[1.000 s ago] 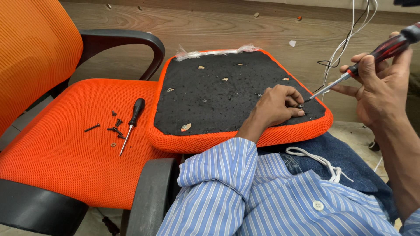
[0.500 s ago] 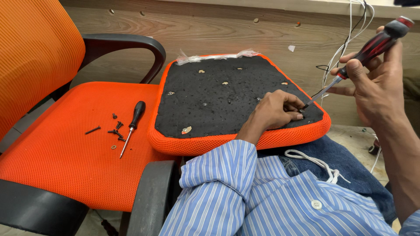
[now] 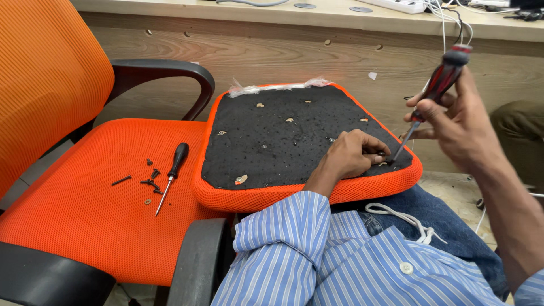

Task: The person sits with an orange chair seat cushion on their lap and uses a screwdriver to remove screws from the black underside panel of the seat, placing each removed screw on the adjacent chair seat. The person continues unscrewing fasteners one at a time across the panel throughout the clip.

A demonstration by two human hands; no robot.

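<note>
Gripping a red-black screwdriver (image 3: 439,85) in a closed fist, the right hand (image 3: 459,122) sets its tip on the seat pad (image 3: 283,136) at 3 o'clock, beside the left hand (image 3: 351,156), whose curled fingers pinch something there. I judge the tip may slip and hit these fingers if pushed askew. The screw is hidden under the fingers; small screws (image 3: 148,180) at 9 o'clock are hard to count

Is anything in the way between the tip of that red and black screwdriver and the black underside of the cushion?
Nothing visible blocks it. The right hand holds the screwdriver tilted, its tip at the black underside of the seat cushion. The left hand rests right beside the tip, fingers close around that spot, not under it as far as can be seen.
</note>
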